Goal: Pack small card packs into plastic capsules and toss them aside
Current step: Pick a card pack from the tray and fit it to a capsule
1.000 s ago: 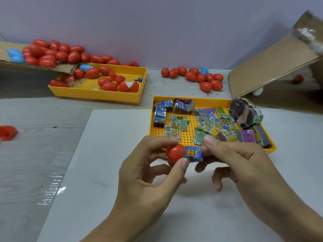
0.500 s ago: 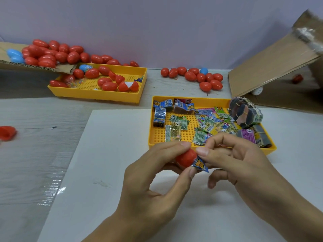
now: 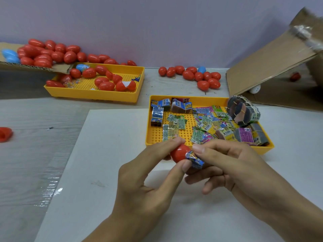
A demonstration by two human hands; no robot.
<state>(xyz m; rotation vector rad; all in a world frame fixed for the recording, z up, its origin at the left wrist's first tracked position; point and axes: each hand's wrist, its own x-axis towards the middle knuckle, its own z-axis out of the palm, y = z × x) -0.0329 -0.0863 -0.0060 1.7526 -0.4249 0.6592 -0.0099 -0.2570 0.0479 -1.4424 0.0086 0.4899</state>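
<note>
Left hand (image 3: 148,182) and right hand (image 3: 232,165) bare: no gloves, rings, watch or wristband seen. Forearms uncovered to the lower frame edge, no sleeve or cuff in view. Fingernails short and unpainted, clearest on right index finger and left thumb. Slender fingers, knuckle creases visible. Nothing else of the body within the head view.

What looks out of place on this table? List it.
A lone red capsule half lies at the table's far left edge, apart from the piles. A single red capsule sits under the tilted cardboard flap. Capsules spill off the left cardboard into the yellow tray.
</note>
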